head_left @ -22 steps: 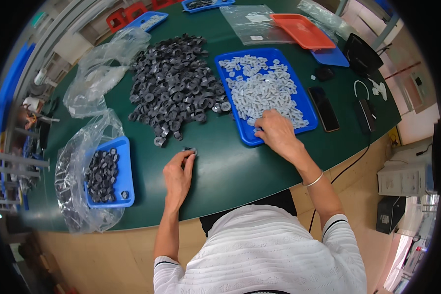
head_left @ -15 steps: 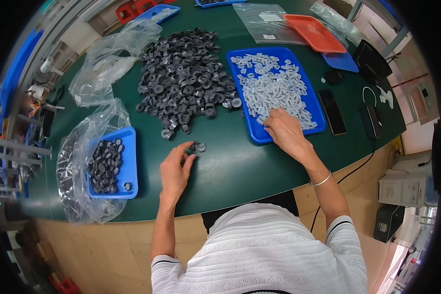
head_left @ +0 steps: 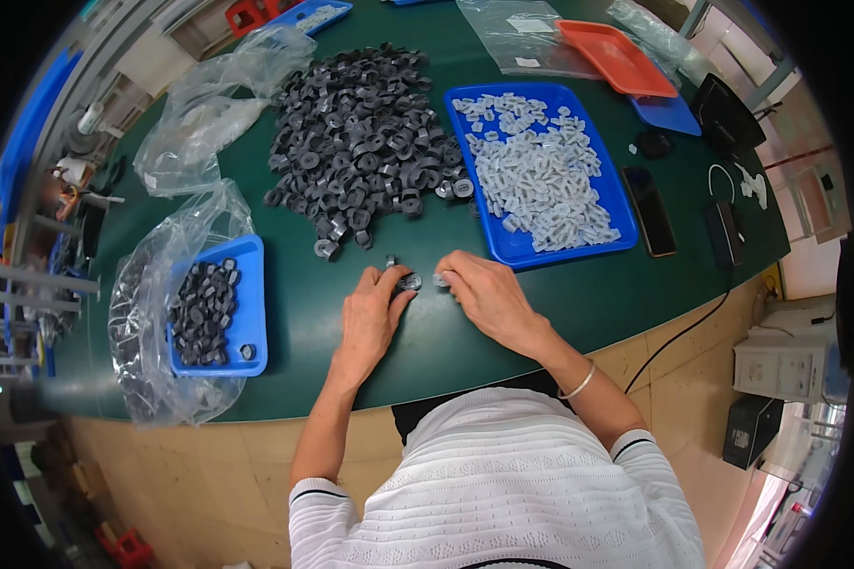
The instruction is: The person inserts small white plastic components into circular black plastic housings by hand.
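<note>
Above the front part of the green table, my left hand (head_left: 368,315) pinches a dark grey ring-shaped part (head_left: 409,282) between thumb and fingers. A second dark part (head_left: 392,261) is just beyond my left fingertips; I cannot tell whether they touch it. Just to the right, my right hand (head_left: 489,294) is closed on a small pale translucent plastic piece (head_left: 440,280), partly hidden by the fingers. Beyond my right hand lies a blue tray (head_left: 517,254) full of similar pale pieces (head_left: 541,185). A big heap of dark ring-shaped parts (head_left: 361,142) covers the table ahead of my left hand.
At left, a smaller blue tray (head_left: 256,322) holds dark parts beside crumpled clear plastic bags (head_left: 194,142). A black phone (head_left: 650,211) lies right of the large tray, near a black device with a cable (head_left: 724,232). An orange tray (head_left: 617,57) sits at the far right.
My right hand has come out of the pale pieces, moving left and nearer with one in its fingers. My left hand has shifted right and closed on the dark part.
</note>
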`<state>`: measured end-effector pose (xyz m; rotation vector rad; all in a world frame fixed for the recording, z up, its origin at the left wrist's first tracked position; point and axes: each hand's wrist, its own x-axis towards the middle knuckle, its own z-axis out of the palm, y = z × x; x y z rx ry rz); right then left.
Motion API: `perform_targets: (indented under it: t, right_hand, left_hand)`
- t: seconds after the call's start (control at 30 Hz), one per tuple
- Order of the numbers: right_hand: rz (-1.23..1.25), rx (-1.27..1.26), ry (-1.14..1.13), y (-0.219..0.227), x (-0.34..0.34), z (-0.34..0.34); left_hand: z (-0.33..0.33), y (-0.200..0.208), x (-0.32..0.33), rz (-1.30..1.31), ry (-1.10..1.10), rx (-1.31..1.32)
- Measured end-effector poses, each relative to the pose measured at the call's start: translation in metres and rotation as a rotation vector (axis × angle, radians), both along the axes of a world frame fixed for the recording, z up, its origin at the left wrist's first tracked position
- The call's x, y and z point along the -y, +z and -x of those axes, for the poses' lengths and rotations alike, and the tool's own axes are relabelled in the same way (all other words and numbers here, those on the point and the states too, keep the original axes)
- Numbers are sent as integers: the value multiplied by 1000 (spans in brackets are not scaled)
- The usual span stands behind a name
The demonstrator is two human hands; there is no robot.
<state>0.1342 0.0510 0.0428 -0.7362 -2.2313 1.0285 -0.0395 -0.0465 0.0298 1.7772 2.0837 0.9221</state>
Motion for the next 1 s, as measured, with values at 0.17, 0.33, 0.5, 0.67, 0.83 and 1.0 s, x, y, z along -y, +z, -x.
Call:
perform_targets:
  t: [0.17, 0.33, 0.5, 0.67, 0.83, 1.0]
  right_hand:
    - [-58, -94, -13, -31, 1, 22]
    - [8, -106, -96, -31, 4, 15]
    - [58, -138, -206, -18, 2, 8]
    - [146, -147, -181, -19, 1, -2]
    - [41, -67, -187, -18, 0, -6]
    - [-121, -17, -209, -14, 2, -3]
  left_hand:
    - [-10, 0, 1, -72, -9, 114]
    - [-17, -10, -6, 100, 45, 826]
    - [-22, -10, -21, 140, 12, 1195]
    - [-32, -19, -25, 54, 42, 1146]
    - [-34, -19, -27, 57, 56, 1193]
    - [-31, -24, -24, 64, 46, 1249]
